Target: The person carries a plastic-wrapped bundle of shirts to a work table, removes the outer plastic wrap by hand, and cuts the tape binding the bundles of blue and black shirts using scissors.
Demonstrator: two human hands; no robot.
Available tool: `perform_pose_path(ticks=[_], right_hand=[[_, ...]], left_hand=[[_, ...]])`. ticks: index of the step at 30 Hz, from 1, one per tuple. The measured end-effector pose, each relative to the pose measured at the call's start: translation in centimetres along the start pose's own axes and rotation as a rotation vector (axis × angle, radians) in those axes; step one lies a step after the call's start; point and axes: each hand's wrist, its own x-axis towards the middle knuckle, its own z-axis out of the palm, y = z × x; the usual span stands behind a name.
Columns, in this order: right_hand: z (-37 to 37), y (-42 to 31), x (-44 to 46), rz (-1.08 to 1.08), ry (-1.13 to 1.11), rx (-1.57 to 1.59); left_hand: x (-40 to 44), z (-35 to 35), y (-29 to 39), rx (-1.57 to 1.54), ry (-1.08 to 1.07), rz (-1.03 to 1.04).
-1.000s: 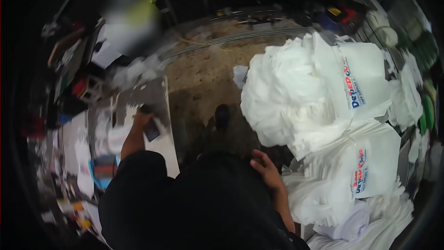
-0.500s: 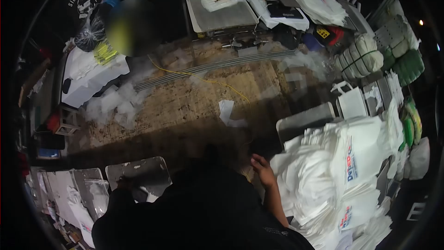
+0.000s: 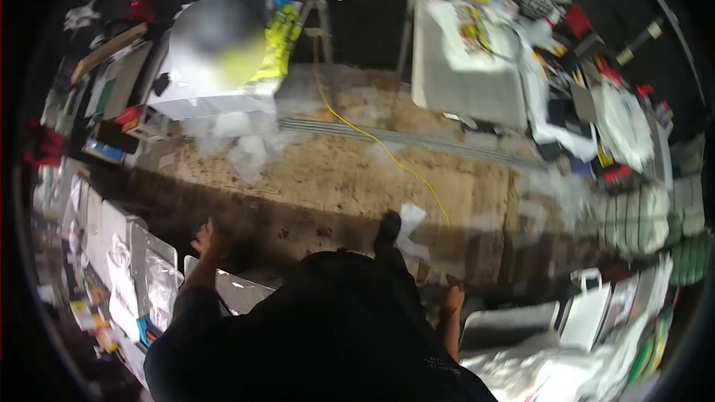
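Note:
My left hand (image 3: 205,241) is held out over the dark floor, its fingers apart and nothing in them. Just below it is a dark flat board with a pale edge (image 3: 242,292). On the other side of my body, my right hand (image 3: 453,298) hangs loosely, slightly blurred, with its fingers partly apart and no object visible in it. Nearest to that hand is a grey panel with a light rim (image 3: 510,321). White printed bags (image 3: 521,372) lie in a heap below the panel. My dark shoe (image 3: 389,227) shows beside white paper scraps (image 3: 410,227) on the floor.
A yellow cord (image 3: 402,166) and long metal bars (image 3: 417,145) cross the worn wooden floor (image 3: 328,186). A person in bright yellow (image 3: 281,41) is at a white-covered table (image 3: 216,104). A grey-topped table (image 3: 469,89) stands opposite; strapped bales (image 3: 633,219) sit at the right.
My view has swung right to left, shifting the far table rightward and the bag heap lower. My left hand has come off the dark board and moved forward. A shoe now shows ahead of me.

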Motion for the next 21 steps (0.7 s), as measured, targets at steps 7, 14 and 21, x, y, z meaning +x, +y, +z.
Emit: perform_pose_path(ticks=[7,14,21], right_hand=[[20.5,-17.8,6.9,-0.301,-0.344,-0.268],[41.6,-20.6,5.1,-0.315,-0.680,-0.399],[64.2,-23.5,1.5,-0.367,-0.727,-0.262]], left_hand=[[-1.7,-5.0,12.9,-0.767,-0.151,0.627],[4.6,1.4,8.5,-0.666,-0.503,0.787],[17.8,-8.5,0.0,-0.716,-0.083,0.353]])
